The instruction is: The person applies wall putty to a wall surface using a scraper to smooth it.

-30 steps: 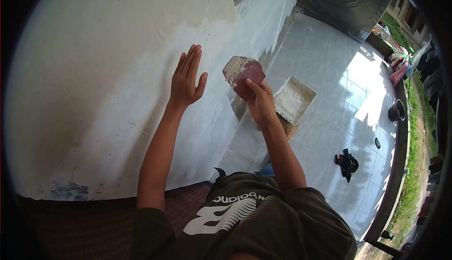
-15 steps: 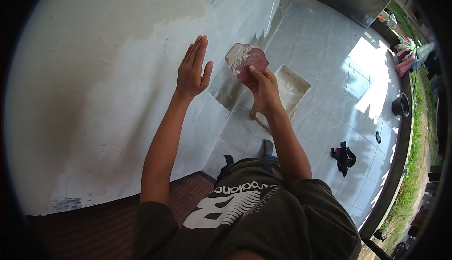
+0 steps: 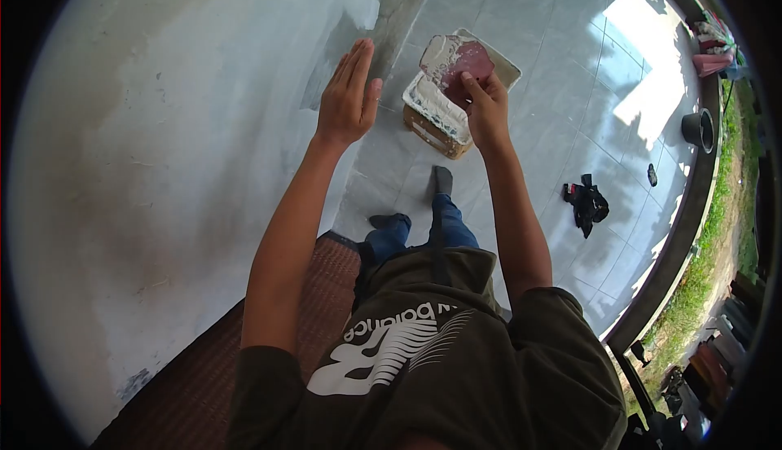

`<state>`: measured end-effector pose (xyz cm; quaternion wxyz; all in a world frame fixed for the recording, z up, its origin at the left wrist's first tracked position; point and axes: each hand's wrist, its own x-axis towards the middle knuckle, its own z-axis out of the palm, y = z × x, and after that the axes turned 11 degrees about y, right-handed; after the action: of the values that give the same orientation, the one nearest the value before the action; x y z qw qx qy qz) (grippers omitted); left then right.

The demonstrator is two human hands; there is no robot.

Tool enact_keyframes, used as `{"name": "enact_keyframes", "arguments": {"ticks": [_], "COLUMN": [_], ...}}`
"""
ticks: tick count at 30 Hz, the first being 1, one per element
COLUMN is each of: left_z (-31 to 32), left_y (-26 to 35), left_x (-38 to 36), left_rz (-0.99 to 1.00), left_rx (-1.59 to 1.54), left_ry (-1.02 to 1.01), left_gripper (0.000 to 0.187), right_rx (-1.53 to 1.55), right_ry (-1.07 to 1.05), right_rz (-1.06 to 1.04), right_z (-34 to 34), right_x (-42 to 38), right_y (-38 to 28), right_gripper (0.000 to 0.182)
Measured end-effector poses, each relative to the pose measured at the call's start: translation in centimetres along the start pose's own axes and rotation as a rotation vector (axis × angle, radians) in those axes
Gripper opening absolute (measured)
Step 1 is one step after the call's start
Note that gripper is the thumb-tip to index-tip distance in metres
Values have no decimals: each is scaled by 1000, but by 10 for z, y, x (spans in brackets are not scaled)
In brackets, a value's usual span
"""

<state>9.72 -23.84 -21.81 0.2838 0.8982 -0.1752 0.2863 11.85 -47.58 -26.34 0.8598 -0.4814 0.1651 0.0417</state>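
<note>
Red scraper [image 3: 466, 61] now shows across the tray [image 3: 513, 71], where half a second ago it showed left of it. Pinched by the right hand [image 3: 489, 116], thumb on its face, it blocks much of the tray behind — a brown stand [image 3: 430, 131] lies beneath. Left of that hand, the left hand [image 3: 346, 100] is flat, fingers straight and side by side, near the wall [image 3: 187, 149]; I cannot tell whether they touch. Well right of the right hand, a black cloth [image 3: 586, 206] and dark bucket [image 3: 694, 131] rest on the floor [image 3: 546, 124].
</note>
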Motion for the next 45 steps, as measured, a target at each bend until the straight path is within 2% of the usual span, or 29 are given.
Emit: {"name": "enact_keyframes", "arguments": {"ticks": [6,8,10,16,18,22,24,28,32,36,45], "left_z": [44,57,70,106,119,140,149,164,175,180,179], "left_y": [-14,-18,-23,-39,-44,-52,-57,-62,-71,-74,-76], "left_x": [-28,-40,-56,-105,-119,-142,-152,-168,-178,-185,-201], "left_rz": [-99,-143,-184,-284,-310,-370,-378,-396,-451,-462,-519], "left_rx": [-56,-65,-77,-104,-106,-131,-120,-107,-127,-128,-146], "left_ry": [-74,-98,-121,-169,-179,-191,-205,-208,-214,-199,-198], "left_gripper": [52,52,52,52,51,51,50,50,50,51,50], "right_rx": [-148,-242,-251,-644,-899,-1104,-1200,-1264,-1306,-1418,-1356], "right_ry": [107,170,214,187,145,91,-12,-91,-181,-245,-408], "right_rz": [20,-59,-11,-125,-255,-280,-283,-256,-326,-462,-364], "right_z": [-46,-60,-73,-118,-124,-129,-129,-128,-118,-130,-138], "right_x": [25,34,41,75,85,102,116,141,162,190,223], "right_y": [41,57,72,118,128,144,158,193,220,252,251], "right_gripper": [21,16,16,25,31,32,32,29,26,31,29]}}
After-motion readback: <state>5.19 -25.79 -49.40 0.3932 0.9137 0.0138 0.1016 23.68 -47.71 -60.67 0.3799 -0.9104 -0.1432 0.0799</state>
